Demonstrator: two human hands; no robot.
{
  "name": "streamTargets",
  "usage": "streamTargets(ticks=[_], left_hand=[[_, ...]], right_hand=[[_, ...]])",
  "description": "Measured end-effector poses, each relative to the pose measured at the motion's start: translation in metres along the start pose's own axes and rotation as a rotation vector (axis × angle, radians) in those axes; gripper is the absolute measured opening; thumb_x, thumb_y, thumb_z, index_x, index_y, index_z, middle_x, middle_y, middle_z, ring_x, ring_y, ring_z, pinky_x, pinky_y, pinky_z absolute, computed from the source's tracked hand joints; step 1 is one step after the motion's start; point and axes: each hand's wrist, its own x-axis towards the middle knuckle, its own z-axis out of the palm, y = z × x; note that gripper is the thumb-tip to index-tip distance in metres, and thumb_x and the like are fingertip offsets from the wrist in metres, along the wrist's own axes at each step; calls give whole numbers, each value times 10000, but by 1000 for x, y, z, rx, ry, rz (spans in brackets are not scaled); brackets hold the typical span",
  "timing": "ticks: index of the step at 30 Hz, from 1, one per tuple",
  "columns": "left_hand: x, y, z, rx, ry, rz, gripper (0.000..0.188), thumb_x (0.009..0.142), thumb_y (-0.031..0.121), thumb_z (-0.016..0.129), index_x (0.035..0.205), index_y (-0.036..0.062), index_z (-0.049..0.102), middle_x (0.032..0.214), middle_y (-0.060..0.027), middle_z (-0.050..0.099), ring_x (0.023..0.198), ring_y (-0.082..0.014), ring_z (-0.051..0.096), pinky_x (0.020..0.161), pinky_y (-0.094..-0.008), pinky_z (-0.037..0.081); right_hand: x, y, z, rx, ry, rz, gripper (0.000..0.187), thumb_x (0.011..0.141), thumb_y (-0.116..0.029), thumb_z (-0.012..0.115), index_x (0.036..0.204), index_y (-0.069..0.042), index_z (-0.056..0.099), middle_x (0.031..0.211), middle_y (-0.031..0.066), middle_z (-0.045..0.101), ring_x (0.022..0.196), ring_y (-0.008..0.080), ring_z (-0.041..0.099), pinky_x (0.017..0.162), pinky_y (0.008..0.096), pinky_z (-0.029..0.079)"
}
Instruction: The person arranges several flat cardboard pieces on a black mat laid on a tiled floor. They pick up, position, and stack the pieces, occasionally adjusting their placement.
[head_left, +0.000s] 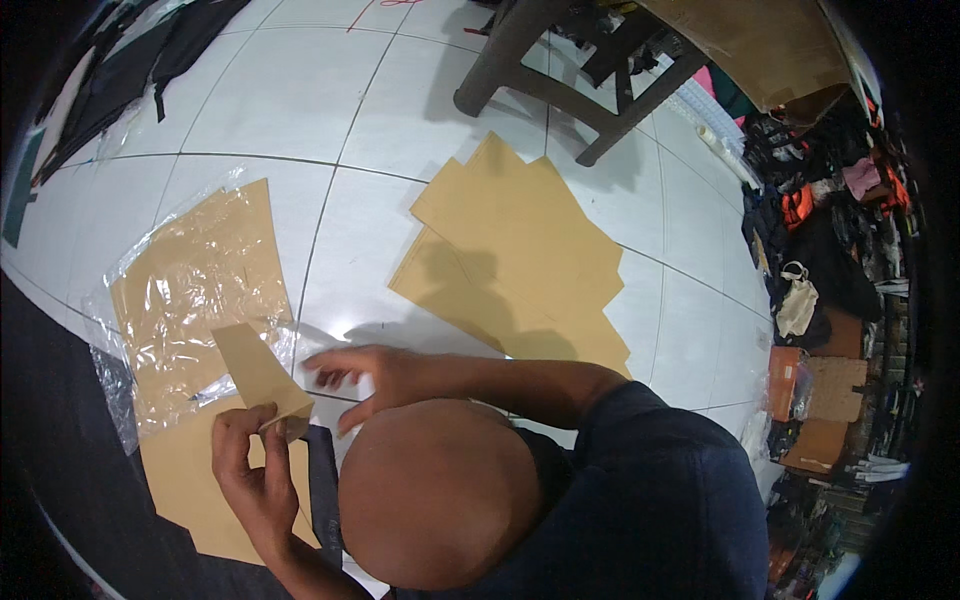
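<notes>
My left hand point(250, 475) pinches a small folded piece of tan card point(250, 365) between thumb and fingers at the lower left. It is held above a larger tan sheet point(185, 470) lying on dark cloth. Just right of the card, my right hand point(375, 378) is empty, its fingers apart and pointing toward it. Beyond the card lies a clear plastic bag point(190, 290) with tan sheets inside. A pen-like thing point(212, 390) rests at the bag's near edge, partly covered. My bare knee point(440, 490) hides part of the floor below my right forearm.
Several overlapping tan sheets point(520, 240) are fanned out on the white tiled floor point(390, 110). A dark stool point(560, 90) stands at the far side. Clothes, boxes and bags point(830, 300) crowd the right edge. Dark fabric point(120, 90) lies at the far left.
</notes>
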Motion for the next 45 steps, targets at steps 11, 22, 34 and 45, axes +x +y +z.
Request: streamTargets(ticks=[11, 22, 34, 45], left_hand=[[36, -98, 75, -943, 631, -539, 278, 987, 243, 592, 1154, 33, 519, 1011, -57, 609, 877, -134, 590, 789, -288, 509], [-25, -195, 149, -567, 96, -665, 166, 919, 137, 669, 951, 31, 546, 956, -81, 624, 727, -137, 591, 602, -266, 485], [58, -175, 123, 210, 229, -190, 432, 842, 192, 713, 1173, -40, 562, 1118, -230, 574, 1061, -381, 545, 933, -452, 431], [131, -181, 137, 492, 198, -90, 524, 754, 280, 777, 1147, -5, 580, 1219, -305, 535, 1145, -435, 512, 980, -501, 427]], right_hand=[[-152, 89, -198, -1266, 894, 662, 1176, 609, -620, 822, 1453, 30, 326, 1354, 283, 452, 1266, 435, 455, 1047, 513, 383], [-144, 80, -230, -961, 862, 843, 891, 647, -570, 835, 1276, -32, 504, 1203, 187, 583, 1142, 334, 570, 953, 460, 455], [-164, 45, -259, -455, 1064, 430, 438, 938, -264, 669, 1267, -27, 504, 1009, 120, 638, 825, 142, 599, 707, 295, 492], [-105, 46, -239, 86, 857, 200, 417, 961, -182, 623, 1314, -35, 459, 1066, 118, 687, 961, 156, 650, 840, 295, 512]])
